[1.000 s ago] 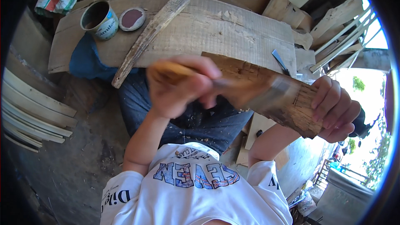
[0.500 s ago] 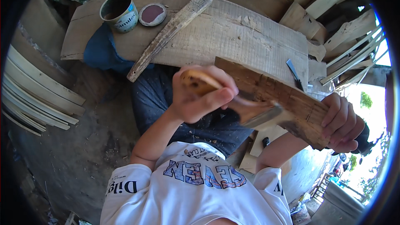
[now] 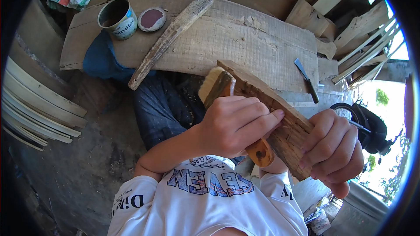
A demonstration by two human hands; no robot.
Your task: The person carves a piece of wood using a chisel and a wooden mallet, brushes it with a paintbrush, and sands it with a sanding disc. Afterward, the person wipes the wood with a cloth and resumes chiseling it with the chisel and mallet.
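So the left hand (image 3: 234, 124) has its fingers (image 3: 258, 116) curled tight around a wide paintbrush with an orange-brown wooden handle and pale bristles (image 3: 218, 87): the handle runs under the palm, its rounded end pokes out below the hand, and the bristle end sticks out past the knuckles toward the top. Those bristles sit right at the far end of a rough, long brown slab of wood (image 3: 271, 113), touching or just about touching it, can't tell which. The fingertips of the left hand rest against the slab's upper face too. The right hand (image 3: 332, 150) is clamped on the near end of that slab, fingers wrapped over the top edge and thumb hidden behind, so the slab runs diagonally from the right hand up and left to the brush. Both hands hover over the person's lap, dark blue trousers (image 3: 164, 109) below and a white printed t-shirt (image 3: 205, 196) closest to the camera. Further out lies a big curved weathered wooden plank (image 3: 253, 43), with a long narrow grey stick of wood (image 3: 168, 39) across it, an open tin can (image 3: 116, 17) and its round dark-red lid (image 3: 152, 19) just beside it at the left end, and a small dark-handled blade tool (image 3: 306, 78) at the right. Pale wooden slats (image 3: 35, 113) are stacked at the far left.
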